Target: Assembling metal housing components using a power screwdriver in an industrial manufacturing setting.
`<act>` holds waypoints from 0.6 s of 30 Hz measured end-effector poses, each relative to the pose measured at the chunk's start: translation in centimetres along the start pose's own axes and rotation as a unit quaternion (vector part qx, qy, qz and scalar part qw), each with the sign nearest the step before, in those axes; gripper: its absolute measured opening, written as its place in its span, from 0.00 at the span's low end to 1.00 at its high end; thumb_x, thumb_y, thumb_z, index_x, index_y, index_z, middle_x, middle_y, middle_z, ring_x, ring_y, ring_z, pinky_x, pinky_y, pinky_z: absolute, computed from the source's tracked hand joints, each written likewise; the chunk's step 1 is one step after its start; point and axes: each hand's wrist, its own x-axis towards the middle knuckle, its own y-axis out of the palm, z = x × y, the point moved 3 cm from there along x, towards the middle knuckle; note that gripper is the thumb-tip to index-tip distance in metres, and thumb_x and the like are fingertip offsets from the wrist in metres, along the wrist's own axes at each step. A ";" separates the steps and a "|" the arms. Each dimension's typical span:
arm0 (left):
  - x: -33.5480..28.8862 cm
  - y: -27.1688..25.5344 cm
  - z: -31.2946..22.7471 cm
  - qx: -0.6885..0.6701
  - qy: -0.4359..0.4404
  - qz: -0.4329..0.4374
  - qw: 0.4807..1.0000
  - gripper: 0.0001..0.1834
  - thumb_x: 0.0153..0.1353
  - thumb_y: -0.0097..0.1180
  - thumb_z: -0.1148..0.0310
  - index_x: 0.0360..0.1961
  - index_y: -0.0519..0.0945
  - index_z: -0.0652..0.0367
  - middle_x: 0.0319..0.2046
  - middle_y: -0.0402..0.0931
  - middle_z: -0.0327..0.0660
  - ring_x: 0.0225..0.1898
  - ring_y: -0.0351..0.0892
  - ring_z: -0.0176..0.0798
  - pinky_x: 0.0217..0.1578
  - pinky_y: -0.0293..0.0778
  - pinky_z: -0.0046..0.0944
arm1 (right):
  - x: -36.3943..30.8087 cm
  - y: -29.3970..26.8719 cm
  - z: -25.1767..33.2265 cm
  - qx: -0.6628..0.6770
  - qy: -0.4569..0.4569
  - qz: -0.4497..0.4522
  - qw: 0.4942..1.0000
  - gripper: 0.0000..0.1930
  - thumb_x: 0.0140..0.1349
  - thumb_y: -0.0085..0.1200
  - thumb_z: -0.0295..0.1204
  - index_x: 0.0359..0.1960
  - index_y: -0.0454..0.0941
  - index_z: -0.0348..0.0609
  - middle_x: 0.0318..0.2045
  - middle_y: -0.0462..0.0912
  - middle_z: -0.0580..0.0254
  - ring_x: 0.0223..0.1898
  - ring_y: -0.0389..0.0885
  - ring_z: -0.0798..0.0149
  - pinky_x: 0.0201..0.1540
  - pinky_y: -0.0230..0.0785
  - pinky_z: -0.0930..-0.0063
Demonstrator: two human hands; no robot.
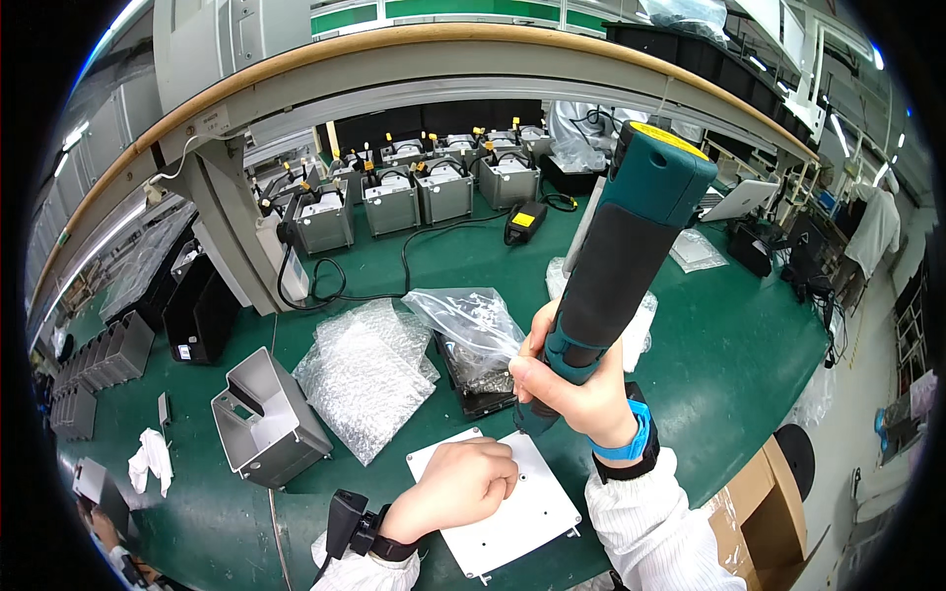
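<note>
My right hand [567, 389] is wrapped round a teal and black power screwdriver [616, 261], held upright with its yellow-capped end toward the top. The tool's lower tip is above the far part of a flat white plate [527, 537] with small holes and pegs at its corners. My left hand [468, 481] rests on that plate with its fingers curled in; whatever they may hold is hidden. Just beyond the plate, a clear plastic bag [473, 320] lies over a black tray [488, 402], close to my right hand.
Left of the plate are a grey open housing [266, 419] and bubble wrap sheets [365, 384]. Several grey boxes with cables [389, 202] line the back. A black charger [525, 222] lies before them. A cardboard box [764, 512] is at the lower right; another person's hand [103, 527] shows lower left.
</note>
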 end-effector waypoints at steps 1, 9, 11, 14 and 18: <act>0.0 0.0 -0.1 -0.012 -0.001 -0.011 1.000 0.04 0.43 0.45 0.76 0.17 0.73 0.59 0.20 0.72 0.40 0.27 0.73 0.46 0.29 0.70 0.42 | 0.0 0.2 0.1 0.021 0.009 -0.016 1.000 0.10 0.48 0.58 0.18 0.28 0.69 0.40 0.19 0.74 0.66 0.20 0.74 0.74 0.23 0.67 0.81; 0.0 0.0 0.0 -0.004 -0.005 -0.025 1.000 0.04 0.44 0.46 0.75 0.20 0.73 0.58 0.20 0.73 0.40 0.28 0.74 0.46 0.29 0.69 0.42 | 0.3 1.0 -0.3 -0.033 -0.028 0.045 0.998 0.15 0.47 0.61 0.20 0.32 0.67 0.41 0.21 0.76 0.64 0.22 0.74 0.74 0.25 0.68 0.81; 0.0 0.0 0.0 0.004 -0.009 -0.020 1.000 0.04 0.44 0.46 0.75 0.20 0.73 0.58 0.21 0.73 0.40 0.28 0.74 0.46 0.29 0.69 0.42 | 0.2 0.9 -0.6 0.035 0.024 -0.011 0.999 0.12 0.47 0.65 0.24 0.27 0.70 0.40 0.19 0.74 0.70 0.20 0.72 0.77 0.22 0.65 0.82; 0.0 0.0 -0.2 0.023 -0.022 -0.007 0.999 0.03 0.45 0.46 0.75 0.20 0.74 0.57 0.21 0.73 0.40 0.29 0.74 0.46 0.30 0.70 0.42 | 0.3 0.7 -0.6 0.033 0.032 0.000 0.999 0.13 0.47 0.65 0.24 0.28 0.70 0.40 0.20 0.74 0.70 0.20 0.72 0.77 0.21 0.65 0.82; 0.0 -0.1 -0.4 0.023 -0.004 -0.034 0.999 0.08 0.46 0.47 0.74 0.26 0.78 0.55 0.22 0.73 0.40 0.28 0.74 0.45 0.30 0.70 0.42 | 0.2 0.7 -0.5 0.014 0.027 0.003 1.000 0.13 0.46 0.65 0.24 0.28 0.71 0.40 0.20 0.74 0.70 0.21 0.72 0.77 0.23 0.65 0.81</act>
